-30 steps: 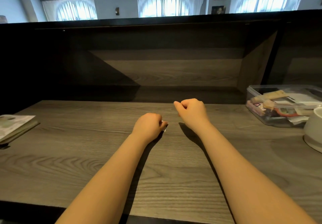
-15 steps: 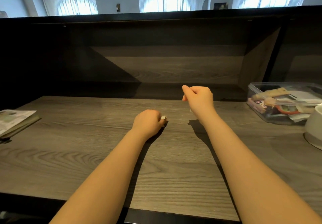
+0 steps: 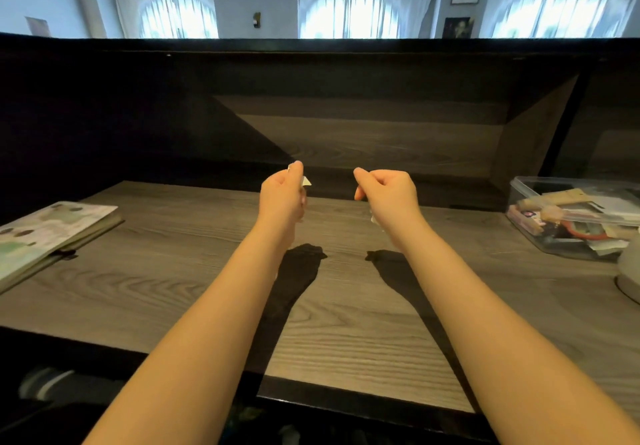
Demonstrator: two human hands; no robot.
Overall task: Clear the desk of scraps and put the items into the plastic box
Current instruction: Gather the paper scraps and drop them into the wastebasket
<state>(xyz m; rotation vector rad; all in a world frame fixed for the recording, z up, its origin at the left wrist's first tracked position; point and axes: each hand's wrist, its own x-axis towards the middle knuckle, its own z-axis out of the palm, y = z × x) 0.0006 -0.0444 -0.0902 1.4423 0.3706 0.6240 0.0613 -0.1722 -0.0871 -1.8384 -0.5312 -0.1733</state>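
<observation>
One wood-grain counter [image 3: 346, 306] carries everything I can see. The plastic box [image 3: 514, 198] sits at its far right corner, already well filled with odds and ends, and a book [image 3: 45, 233] lies at the left edge. Both of my hands hang above the middle of the counter, well apart from the box. By my reading I am in the gathering step, with scraps picked up but not yet dropped off. The next move calls for a carry to the right, over the box's rim, then a release without losing such light bits on the way. My left hand [image 3: 281, 200] has its fingers [image 3: 295, 175] curled tight, pinching a small white scrap [image 3: 307, 181] that pokes out toward the right. My right hand [image 3: 389, 195] has its fingers curled too, thumb against forefinger as if pinching. Whether anything is held there I cannot tell.
</observation>
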